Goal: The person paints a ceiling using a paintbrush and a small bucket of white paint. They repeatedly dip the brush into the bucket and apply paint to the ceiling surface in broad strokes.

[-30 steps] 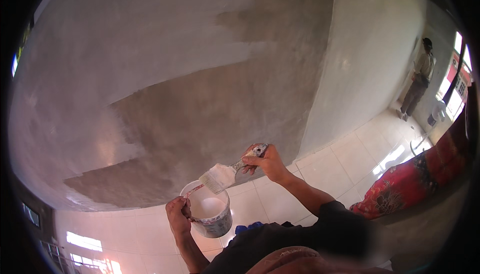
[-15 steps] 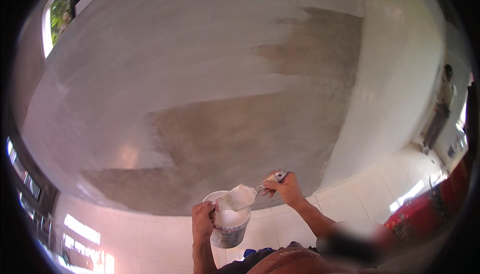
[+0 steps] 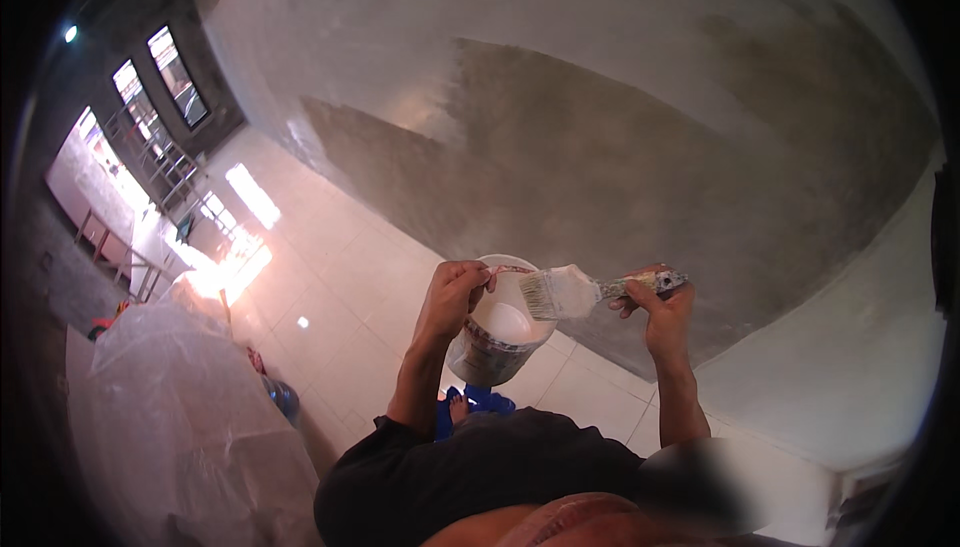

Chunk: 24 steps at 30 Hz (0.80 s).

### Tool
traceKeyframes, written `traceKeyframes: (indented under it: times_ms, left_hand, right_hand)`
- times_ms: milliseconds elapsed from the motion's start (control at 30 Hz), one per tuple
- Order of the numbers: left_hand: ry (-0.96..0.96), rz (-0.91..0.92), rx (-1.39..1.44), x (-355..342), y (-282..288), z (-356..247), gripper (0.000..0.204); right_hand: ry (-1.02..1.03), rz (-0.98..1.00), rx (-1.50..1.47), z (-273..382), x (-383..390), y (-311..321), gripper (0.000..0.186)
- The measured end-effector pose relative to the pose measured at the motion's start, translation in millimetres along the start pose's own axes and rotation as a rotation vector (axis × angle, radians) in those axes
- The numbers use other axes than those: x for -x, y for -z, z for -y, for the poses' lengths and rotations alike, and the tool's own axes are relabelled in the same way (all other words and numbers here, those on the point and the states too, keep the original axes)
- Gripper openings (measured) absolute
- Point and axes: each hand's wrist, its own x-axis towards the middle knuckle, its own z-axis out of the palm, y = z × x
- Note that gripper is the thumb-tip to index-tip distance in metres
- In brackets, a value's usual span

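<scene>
My left hand point(image 3: 456, 295) is closed at the rim of a paint bucket point(image 3: 492, 361), holding it up in front of my body. A thin reddish strip, perhaps the bucket's handle, runs out from its fingers. White paint point(image 3: 503, 322) is inside the bucket. My right hand point(image 3: 662, 305) is wrapped round the handle of a wide paintbrush point(image 3: 570, 293). The brush lies nearly level over the bucket's opening, its white-coated head and bristle tips pointing toward my left hand.
Ahead stands a wall point(image 3: 580, 167) with pale coated areas and darker grey-brown patches. A plastic-covered bulk point(image 3: 190, 427) stands at the left, near a large blue bottle point(image 3: 281, 399). Farther off are a ladder point(image 3: 172, 169) and windows. Pale tiles point(image 3: 350, 277) cover the floor.
My view has swung left, bringing the windows, ladder and plastic-covered bulk into sight; the person at the far right is out of view. Both hands keep their holds, with the brush now more level.
</scene>
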Motion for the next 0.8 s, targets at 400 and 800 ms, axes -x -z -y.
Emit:
traceKeyframes:
  times_ms: [400, 800]
  left_hand:
    - [0.119, -0.081, 0.067, 25, -8, -8, 0.027]
    - [0.149, 0.081, 0.079, 37, -7, -71, 0.023]
  right_hand:
    - [0.069, 0.163, 0.051, 10, -16, 8, 0.009]
    - [-0.027, 0.478, 0.356, 71, -6, -32, 0.017]
